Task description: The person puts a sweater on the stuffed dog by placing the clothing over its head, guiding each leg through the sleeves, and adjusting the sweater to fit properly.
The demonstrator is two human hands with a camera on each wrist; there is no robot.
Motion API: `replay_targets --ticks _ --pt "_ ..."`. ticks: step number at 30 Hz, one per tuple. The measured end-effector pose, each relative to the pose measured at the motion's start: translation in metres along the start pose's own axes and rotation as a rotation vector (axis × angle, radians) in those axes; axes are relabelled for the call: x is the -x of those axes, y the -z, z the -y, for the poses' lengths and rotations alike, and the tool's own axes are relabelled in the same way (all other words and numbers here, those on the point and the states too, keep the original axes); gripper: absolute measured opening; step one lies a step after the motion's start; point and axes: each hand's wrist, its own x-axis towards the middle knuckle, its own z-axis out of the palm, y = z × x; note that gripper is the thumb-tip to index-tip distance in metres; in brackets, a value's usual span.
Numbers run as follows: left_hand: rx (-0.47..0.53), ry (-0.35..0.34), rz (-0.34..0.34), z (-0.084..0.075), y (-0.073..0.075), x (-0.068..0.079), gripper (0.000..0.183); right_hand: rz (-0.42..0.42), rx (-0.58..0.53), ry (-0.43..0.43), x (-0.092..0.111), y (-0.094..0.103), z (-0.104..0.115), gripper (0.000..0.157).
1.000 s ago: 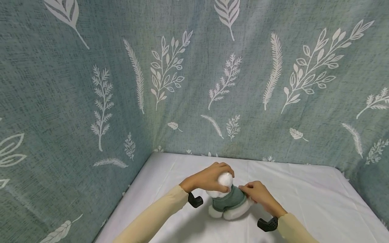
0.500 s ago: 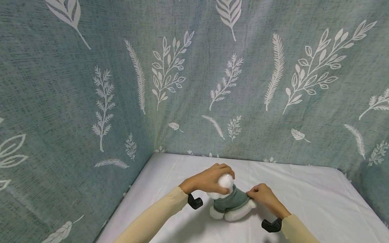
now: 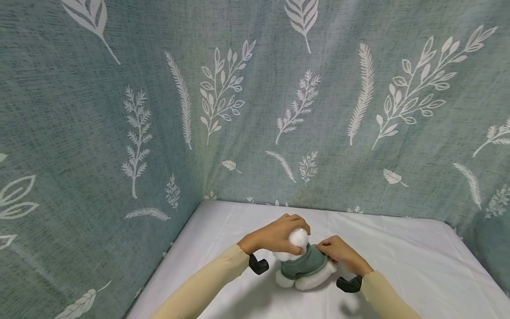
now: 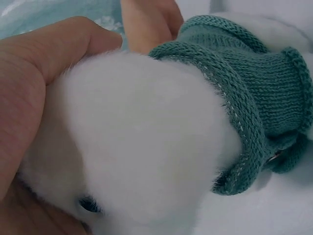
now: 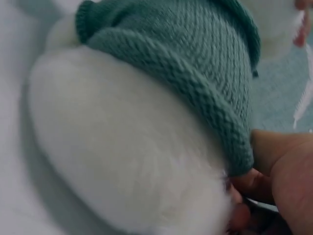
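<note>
A white plush toy [image 4: 142, 137] in a green knitted sweater [image 3: 304, 263] lies on the white sheet, its head toward the left. My left hand [image 3: 276, 234] grips the head, thumb on the near side and fingers over the far side. One dark eye [image 4: 90, 204] shows beside the fingers in the left wrist view. At the sweater's lower edge, my right hand [image 3: 341, 253] pinches the rolled hem [image 5: 237, 154] between thumb and fingers. The fingertips are partly hidden under the knit in the right wrist view. A white furry leg [image 3: 314, 280] sticks out below the hem.
A white sheet [image 3: 414, 266] covers the surface under the toy. Blue-green fabric with white leaf prints [image 3: 255, 110] hangs behind and at the left. Black wrist cameras [image 3: 259, 265] sit below both wrists, near the sheet.
My right hand shifted right along the sweater's hem, then came back left and slightly up to the far side of it. The left hand keeps its grip on the head.
</note>
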Motion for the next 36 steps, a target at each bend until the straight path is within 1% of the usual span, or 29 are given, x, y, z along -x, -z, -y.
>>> replay_targets --ticks 3,5,7,11,16,20,22,26,28,30,32,36 --pt "-0.01 -0.003 -0.001 -0.002 0.001 0.001 0.04 -0.023 0.029 0.019 -0.003 0.001 -0.002 0.029" --pt "-0.015 -0.001 -0.001 -0.003 0.001 0.001 0.04 -0.069 0.064 0.025 -0.003 -0.001 -0.001 0.022" --pt "-0.022 0.0 -0.002 -0.002 0.001 0.001 0.04 -0.111 0.105 0.023 -0.002 -0.003 0.0 0.019" --pt "-0.028 -0.002 -0.005 0.001 0.0 0.001 0.04 -0.174 0.145 0.006 0.001 -0.008 0.004 0.016" --pt "-0.012 0.014 -0.009 0.001 0.0 0.002 0.04 -0.207 0.186 -0.005 0.008 -0.01 0.009 0.017" --pt "0.014 0.035 -0.006 0.0 0.001 0.004 0.04 -0.16 0.196 -0.03 0.022 -0.005 0.016 0.015" --pt "0.019 0.042 -0.006 0.001 0.001 0.005 0.041 -0.123 0.183 -0.051 0.032 -0.001 0.019 0.018" --pt "0.013 0.048 -0.015 0.002 0.0 0.004 0.042 -0.032 0.131 -0.096 0.05 0.004 0.022 0.029" --pt "0.005 0.046 -0.021 0.002 0.0 0.004 0.042 0.017 0.097 -0.1 0.056 0.003 0.021 0.033" --pt "0.003 0.045 -0.025 0.003 0.0 0.004 0.042 0.049 0.064 -0.093 0.059 0.001 0.021 0.034" --pt "0.002 0.044 -0.028 0.004 -0.001 0.003 0.042 0.055 0.039 -0.091 0.061 -0.002 0.02 0.033" --pt "0.018 0.047 -0.025 0.004 -0.002 0.003 0.042 0.038 0.047 -0.067 0.066 -0.005 0.016 0.025"
